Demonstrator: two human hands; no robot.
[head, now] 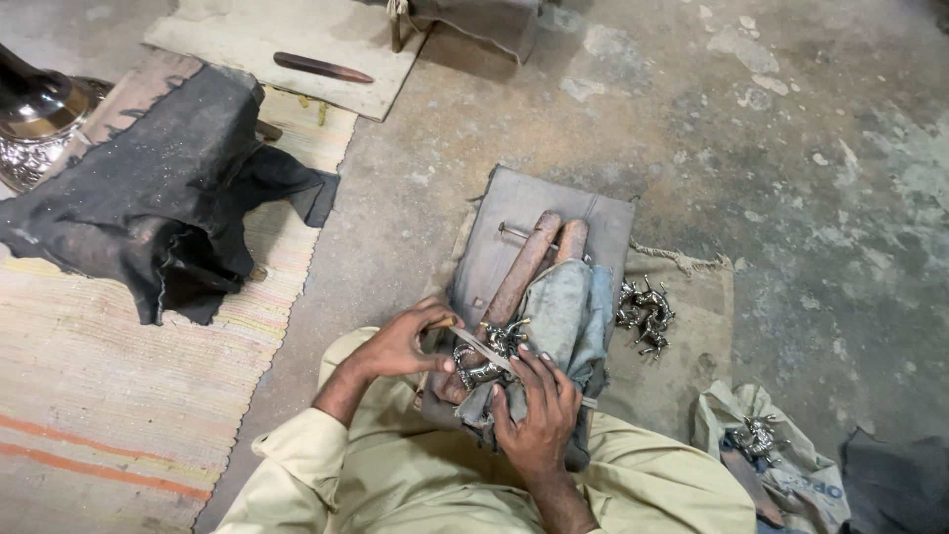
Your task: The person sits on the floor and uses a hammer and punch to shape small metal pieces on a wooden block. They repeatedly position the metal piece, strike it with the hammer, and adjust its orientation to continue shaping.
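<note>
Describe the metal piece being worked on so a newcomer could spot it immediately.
Start at the grey padded block on the concrete floor, where two wooden pegs lie. At their near end, both hands press a small ornate silvery casting. Unlike the loose castings piled to its right, a flat file crosses it.

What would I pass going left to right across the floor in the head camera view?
Shiny metal vessel → dark cloth → left hand → right hand → pile of small metal pieces → bag.

Floor-level metalcraft workshop: file (481, 351), castings (645, 314)
</note>
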